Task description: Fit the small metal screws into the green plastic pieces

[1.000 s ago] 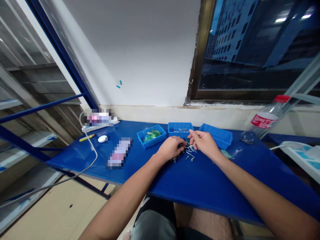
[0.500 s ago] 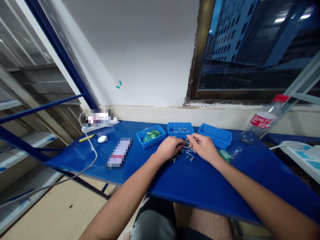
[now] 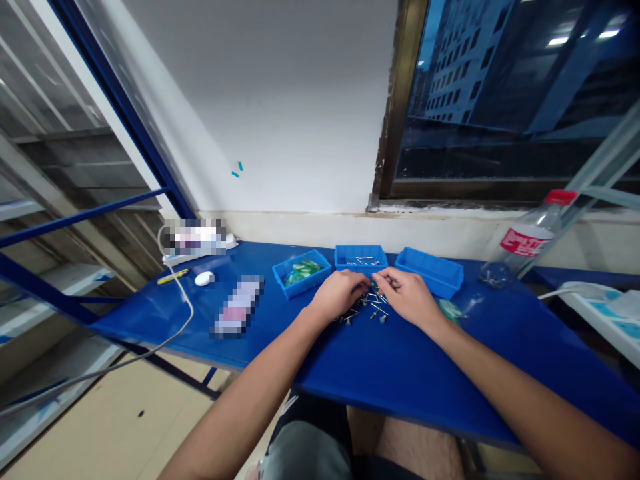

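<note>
My left hand [image 3: 343, 293] and my right hand [image 3: 406, 293] meet over a small pile of thin metal pins with round heads [image 3: 377, 308] on the blue table. Both have curled fingers, and their fingertips nearly touch. A tiny greenish piece shows between them, too small to name; which hand grips it is unclear. Just behind the hands, a blue bin [image 3: 360, 251] contains a few similar pins. Left of it, a second blue bin [image 3: 303, 288] has green-and-clear pieces in it. Beside my right wrist lies a green-and-clear packet [image 3: 451, 309].
A third blue bin [image 3: 431, 272] stands at the back right, near a clear plastic bottle with a red cap [image 3: 527, 240]. To the left are a pixelated flat object [image 3: 239, 307], a white oval object [image 3: 204, 279], a yellow tool [image 3: 171, 277] and a grey cable [image 3: 191, 308].
My fingertips have shifted very slightly over the pile, the right ones a little to the left. Bins and other objects stay in place.
</note>
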Demonstrator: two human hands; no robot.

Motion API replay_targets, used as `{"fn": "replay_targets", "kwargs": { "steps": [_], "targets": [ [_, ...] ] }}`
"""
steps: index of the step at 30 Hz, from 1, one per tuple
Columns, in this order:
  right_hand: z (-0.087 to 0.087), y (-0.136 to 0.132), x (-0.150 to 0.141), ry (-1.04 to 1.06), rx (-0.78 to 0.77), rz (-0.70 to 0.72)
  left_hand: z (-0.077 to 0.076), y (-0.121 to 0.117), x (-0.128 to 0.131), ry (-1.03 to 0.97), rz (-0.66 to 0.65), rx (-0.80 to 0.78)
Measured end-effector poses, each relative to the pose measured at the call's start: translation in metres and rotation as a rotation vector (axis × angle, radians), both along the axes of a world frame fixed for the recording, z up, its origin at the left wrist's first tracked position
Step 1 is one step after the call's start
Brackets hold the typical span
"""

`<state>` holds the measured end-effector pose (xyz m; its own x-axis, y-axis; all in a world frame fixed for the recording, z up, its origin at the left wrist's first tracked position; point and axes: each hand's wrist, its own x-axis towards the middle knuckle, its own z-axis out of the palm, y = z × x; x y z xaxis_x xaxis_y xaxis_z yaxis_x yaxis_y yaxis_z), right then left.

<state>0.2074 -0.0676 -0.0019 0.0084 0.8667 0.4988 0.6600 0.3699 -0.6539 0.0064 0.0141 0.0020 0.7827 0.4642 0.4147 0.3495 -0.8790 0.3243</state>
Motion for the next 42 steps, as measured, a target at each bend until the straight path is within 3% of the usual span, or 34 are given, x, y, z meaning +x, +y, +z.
{"fn": "replay_targets", "kwargs": {
  "steps": [8,13,17,21,33,38,42],
  "targets": [
    [0.002,-0.002,-0.001,-0.025,0.025,-0.003,0.003,-0.003,-0.001,-0.094,0.096,-0.101],
    [0.000,-0.002,-0.002,0.003,0.041,-0.015,0.008,-0.005,0.000,-0.292,0.188,-0.184],
    [-0.003,0.001,-0.003,0.075,0.026,-0.012,0.011,-0.010,0.003,-0.528,0.178,-0.352],
    [-0.006,0.003,-0.005,0.166,-0.037,0.037,0.013,-0.013,0.006,-0.629,0.127,-0.472],
    [-0.015,0.008,-0.006,0.269,-0.092,0.061,0.010,-0.014,0.009,-0.673,0.028,-0.633],
    [-0.013,0.007,-0.005,0.297,-0.087,0.055,0.017,-0.020,0.006,-0.525,0.087,-0.516],
    [-0.011,0.005,-0.003,0.396,-0.078,0.042,0.019,-0.023,0.004,-0.419,0.069,-0.582]
  ]
}}
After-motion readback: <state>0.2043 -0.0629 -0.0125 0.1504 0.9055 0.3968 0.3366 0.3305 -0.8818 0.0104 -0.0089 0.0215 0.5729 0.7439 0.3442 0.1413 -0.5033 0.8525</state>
